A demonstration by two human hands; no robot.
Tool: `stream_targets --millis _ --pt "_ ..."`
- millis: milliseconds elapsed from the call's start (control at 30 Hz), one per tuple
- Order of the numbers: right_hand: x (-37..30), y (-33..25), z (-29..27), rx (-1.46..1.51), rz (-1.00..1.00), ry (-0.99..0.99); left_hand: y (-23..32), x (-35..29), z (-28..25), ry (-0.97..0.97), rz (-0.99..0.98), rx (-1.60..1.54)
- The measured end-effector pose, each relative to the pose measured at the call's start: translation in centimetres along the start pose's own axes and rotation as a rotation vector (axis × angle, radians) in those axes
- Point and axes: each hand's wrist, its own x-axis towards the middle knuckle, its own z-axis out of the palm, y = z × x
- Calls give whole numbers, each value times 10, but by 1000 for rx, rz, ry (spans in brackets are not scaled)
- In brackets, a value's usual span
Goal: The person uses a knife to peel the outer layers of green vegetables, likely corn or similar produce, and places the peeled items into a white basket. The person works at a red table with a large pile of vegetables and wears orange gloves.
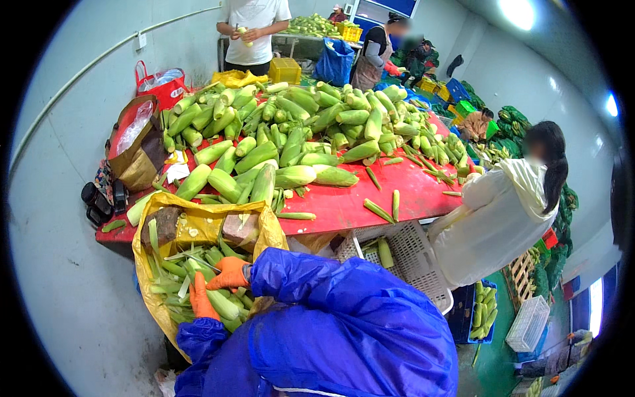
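Note:
Both my hands wear orange gloves and reach from blue sleeves over a yellow sack [147,291] of green husks and corn. My left hand [204,301] has its fingers stretched out beside a green ear of corn [225,304] lying among the husks. My right hand [229,273] is closed just above and to the right of it. A thin greyish strip shows at its fingertips, too small to name. Loose green husks [173,288] surround both hands. On the red table [324,205] ahead lies a big heap of corn in husks [284,126].
Two stone-like blocks [162,226] weigh down the sack's edge. A white basket [413,255] holding an ear of corn stands to the right, beside a person in a pale coat [496,212]. Bags [135,135] sit at the table's left end. Other people work farther back.

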Motion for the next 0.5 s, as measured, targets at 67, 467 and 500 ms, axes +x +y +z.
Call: stream_targets --millis 67,467,500 --pt "3 18 -4 80 4 12 -2 -6 14 7 37 24" --pt "28 52 -9 -365 -374 13 -16 15 -28 -48 26 -12" --pt "38 71 -14 -881 -842 140 -34 39 -64 -8 57 37"
